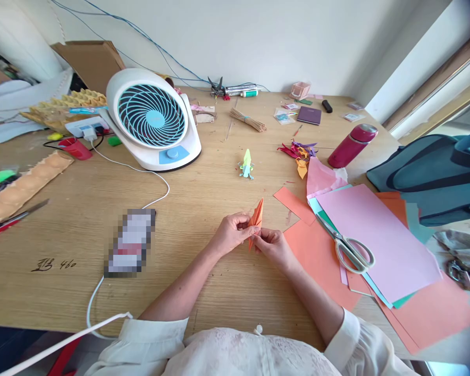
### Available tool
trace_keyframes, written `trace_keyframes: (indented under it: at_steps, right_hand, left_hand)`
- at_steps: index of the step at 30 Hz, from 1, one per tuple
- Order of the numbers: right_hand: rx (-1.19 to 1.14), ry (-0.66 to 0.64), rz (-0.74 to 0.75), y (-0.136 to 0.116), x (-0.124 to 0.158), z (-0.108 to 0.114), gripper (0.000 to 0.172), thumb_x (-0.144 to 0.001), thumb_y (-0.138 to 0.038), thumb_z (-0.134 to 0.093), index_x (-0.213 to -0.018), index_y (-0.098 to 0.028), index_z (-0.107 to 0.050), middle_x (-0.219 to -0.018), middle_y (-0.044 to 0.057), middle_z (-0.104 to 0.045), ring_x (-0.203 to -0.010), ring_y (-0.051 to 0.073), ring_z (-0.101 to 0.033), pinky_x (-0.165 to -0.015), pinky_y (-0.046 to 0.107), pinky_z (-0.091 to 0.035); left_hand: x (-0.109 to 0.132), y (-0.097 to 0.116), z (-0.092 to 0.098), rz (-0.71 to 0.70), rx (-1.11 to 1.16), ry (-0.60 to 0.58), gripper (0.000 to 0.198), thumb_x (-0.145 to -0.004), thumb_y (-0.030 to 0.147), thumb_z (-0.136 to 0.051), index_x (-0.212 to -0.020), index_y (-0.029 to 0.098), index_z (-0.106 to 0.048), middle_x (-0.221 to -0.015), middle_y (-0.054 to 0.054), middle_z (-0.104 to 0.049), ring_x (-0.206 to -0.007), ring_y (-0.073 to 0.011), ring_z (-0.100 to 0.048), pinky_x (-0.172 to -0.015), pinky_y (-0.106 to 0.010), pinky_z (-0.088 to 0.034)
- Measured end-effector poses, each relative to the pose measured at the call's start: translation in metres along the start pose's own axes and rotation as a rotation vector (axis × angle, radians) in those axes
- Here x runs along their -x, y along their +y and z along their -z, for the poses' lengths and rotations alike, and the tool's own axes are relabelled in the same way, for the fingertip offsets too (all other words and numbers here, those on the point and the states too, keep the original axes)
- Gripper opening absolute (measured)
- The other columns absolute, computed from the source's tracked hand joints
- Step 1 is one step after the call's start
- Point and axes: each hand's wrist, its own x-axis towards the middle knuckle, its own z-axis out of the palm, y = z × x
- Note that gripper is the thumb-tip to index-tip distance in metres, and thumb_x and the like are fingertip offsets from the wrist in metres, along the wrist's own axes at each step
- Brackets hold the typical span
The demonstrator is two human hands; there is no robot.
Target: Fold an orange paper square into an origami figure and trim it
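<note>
Both hands meet over the near middle of the table around a piece of folded orange paper (257, 213), narrow and pointed at its top end. My left hand (234, 233) pinches it from the left, thumb laid across its front. From the right, my right hand (274, 247) grips its lower part between thumb and fingers. Some of the lower folds are hidden behind my fingers. Beyond the hands stands a small yellow-green and light-blue folded paper figure (246, 165). Several red, purple and orange paper figures (301, 154) lie in a heap farther right.
Scissors (350, 248) rest on stacked coloured paper sheets (379, 230) at right, near a red bottle (352, 145) and a teal bag (426, 162). A white fan (152, 120) stands at back left. A phone (129, 243) with a white cable and a knife (15, 219) lie left.
</note>
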Motion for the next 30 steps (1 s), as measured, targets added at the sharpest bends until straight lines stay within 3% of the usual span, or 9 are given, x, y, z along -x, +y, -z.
trace_keyframes:
  at_steps: [9,14,22,27,30]
  right_hand:
    - [0.162,0.101,0.095,0.002,0.006,-0.009,0.038,-0.086,-0.045,-0.058,-0.059,-0.02,-0.047,-0.055,-0.004,-0.043,-0.052,0.01,-0.034,-0.048,0.024,-0.026]
    - [0.237,0.122,0.195,-0.003,0.01,-0.013,0.034,-0.085,-0.035,-0.057,-0.057,-0.021,-0.044,-0.061,-0.002,-0.047,-0.056,0.012,-0.037,-0.053,0.025,-0.03]
    - [0.264,0.085,0.207,0.003,0.008,-0.009,0.035,-0.088,-0.038,-0.054,-0.06,-0.02,-0.045,-0.061,-0.002,-0.044,-0.056,0.012,-0.037,-0.052,0.025,-0.027]
    - [0.248,0.065,0.189,0.004,0.007,-0.006,0.042,-0.092,-0.045,-0.051,-0.06,-0.02,-0.043,-0.06,-0.003,-0.041,-0.058,0.012,-0.037,-0.053,0.025,-0.028]
    - [0.235,0.054,0.18,0.004,0.007,-0.005,0.044,-0.092,-0.048,-0.051,-0.059,-0.02,-0.043,-0.06,-0.003,-0.042,-0.057,0.012,-0.038,-0.053,0.024,-0.03]
  left_hand:
    - [0.004,-0.005,0.003,0.093,0.138,-0.071,0.032,-0.077,0.045,-0.074,-0.081,0.013,-0.068,-0.073,0.0,-0.057,-0.058,-0.0087,-0.045,-0.048,-0.02,-0.034]
    - [0.007,-0.012,0.001,0.085,0.12,-0.011,0.031,-0.077,0.044,-0.076,-0.082,0.014,-0.07,-0.072,0.002,-0.057,-0.059,-0.0083,-0.044,-0.05,-0.019,-0.033]
    - [0.008,-0.011,0.0,0.115,0.119,-0.018,0.037,-0.072,0.048,-0.079,-0.076,0.015,-0.065,-0.064,0.004,-0.053,-0.054,-0.0086,-0.042,-0.046,-0.02,-0.034]
    - [0.01,-0.003,0.002,0.1,0.105,0.043,0.032,-0.063,0.039,-0.086,-0.067,0.015,-0.065,-0.068,0.003,-0.05,-0.062,-0.0091,-0.043,-0.052,-0.019,-0.034]
    - [0.01,-0.003,0.004,0.145,0.161,0.009,0.035,-0.063,0.042,-0.086,-0.071,0.015,-0.066,-0.068,0.003,-0.052,-0.06,-0.0089,-0.042,-0.05,-0.02,-0.033]
